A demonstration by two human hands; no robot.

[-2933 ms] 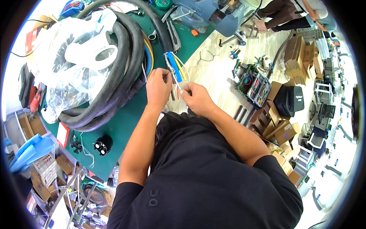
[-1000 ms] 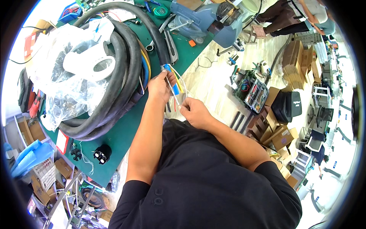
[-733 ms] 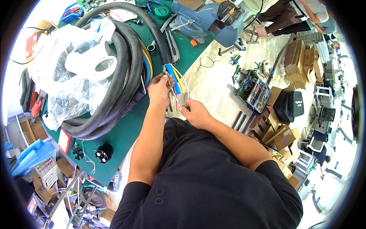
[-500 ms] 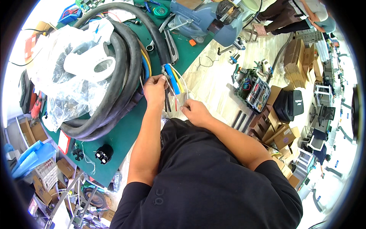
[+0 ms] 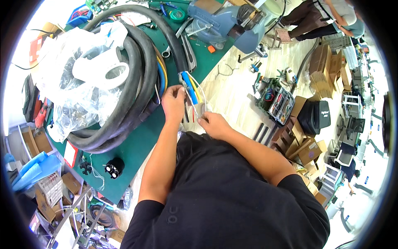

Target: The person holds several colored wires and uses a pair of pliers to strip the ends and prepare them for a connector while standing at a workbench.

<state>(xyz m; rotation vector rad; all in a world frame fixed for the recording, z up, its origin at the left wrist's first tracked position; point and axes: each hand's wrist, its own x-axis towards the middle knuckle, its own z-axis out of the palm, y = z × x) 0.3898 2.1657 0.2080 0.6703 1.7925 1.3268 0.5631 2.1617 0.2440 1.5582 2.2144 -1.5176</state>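
A thick black cable (image 5: 173, 39) curves over the green table, its stripped end showing a blue core (image 5: 190, 88), a yellow core (image 5: 197, 91), dark thin wires and a red tip. Silvery braid (image 5: 182, 79) bunches where the black sheath stops. My left hand (image 5: 174, 103) is closed, thumb and finger pinching the braid beside the blue core. Below and to the right, my right hand (image 5: 214, 125) is closed with its fingertips together at the lower end of a thin white wire (image 5: 202, 88) that bows out from the cable. A pale strand runs between both hands.
Coiled black cable (image 5: 143, 62) fills the green table (image 5: 128, 166), beside clear plastic bags and a white tube (image 5: 99, 68). A utility knife (image 5: 189, 53) and a blue-grey vise (image 5: 224, 20) lie farther off. A tool box (image 5: 282, 106) and cartons stand right; people stand far right.
My left hand has shifted slightly right and down along the cable end. The pale strand now stretches toward my right hand, which has moved a little down. The cable has shifted slightly right.
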